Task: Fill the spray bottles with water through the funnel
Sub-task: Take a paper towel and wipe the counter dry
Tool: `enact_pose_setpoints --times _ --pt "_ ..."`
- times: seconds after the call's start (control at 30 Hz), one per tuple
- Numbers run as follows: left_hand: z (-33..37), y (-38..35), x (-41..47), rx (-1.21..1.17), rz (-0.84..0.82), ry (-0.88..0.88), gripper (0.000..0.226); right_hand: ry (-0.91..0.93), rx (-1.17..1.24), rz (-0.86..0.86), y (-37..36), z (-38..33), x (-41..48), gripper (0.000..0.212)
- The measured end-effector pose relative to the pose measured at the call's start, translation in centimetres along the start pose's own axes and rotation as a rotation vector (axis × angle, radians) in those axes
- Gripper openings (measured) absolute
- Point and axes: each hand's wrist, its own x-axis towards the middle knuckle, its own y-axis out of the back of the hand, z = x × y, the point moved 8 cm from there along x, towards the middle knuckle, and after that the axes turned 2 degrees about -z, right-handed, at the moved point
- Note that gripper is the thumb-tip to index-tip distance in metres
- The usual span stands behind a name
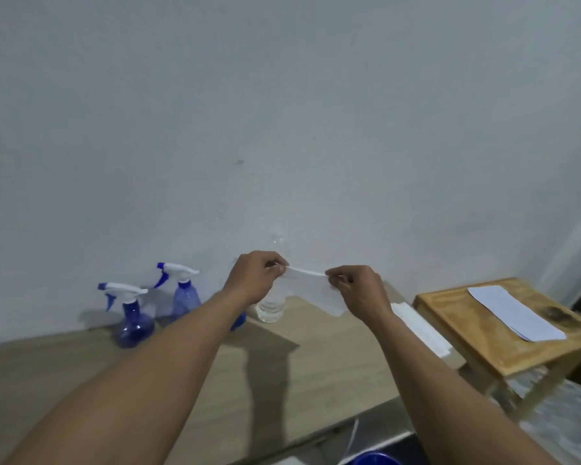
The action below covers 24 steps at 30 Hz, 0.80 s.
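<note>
Both hands up over the table (316, 357), arms stretched fwd. Left hand (254, 275) pinches one end of a white tissue (319, 290) btwn thumb & fingers; right hand (358, 290) pinches the other end, so the sheet is pulled taut across the top w/ the rest hanging below. Both grips narrow, closed on the tissue.

Spray bottles: two blue ones w/ white trigger heads stand at far left by the wall (282, 112) – near spray bottle (131, 317) and far spray bottle (182, 293), just beside each other, upright. A third blue shape (238, 322) peeks out behind the left forearm; can't tell what it is. Clear water bottle (272, 305) upright behind the hands, mostly hidden.

Right: folded white tissues (423, 328) on the table edge, wooden stool (490, 333) w/ white paper (514, 312) on top. Blue rim (376, 459) at near bottom edge.
</note>
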Motion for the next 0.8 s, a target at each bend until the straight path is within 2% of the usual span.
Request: enact_pose_setpoints --times 0.57,0.67,0.8 --pt "-16.1 20.5 -16.3 0.057 0.172 0.337 0.013 0.136 0.21 -0.406 -23.2 -16.7 -5.0 0.021" --pt "-18.4 22.8 -18.2 0.101 0.103 0.416 0.015 0.107 0.25 -0.549 -26.9 -18.4 -5.8 0.018" --pt "-21.7 24.8 -20.5 0.088 -0.04 0.572 0.01 -0.06 0.28 -0.804 -31.8 -19.4 -7.9 0.009"
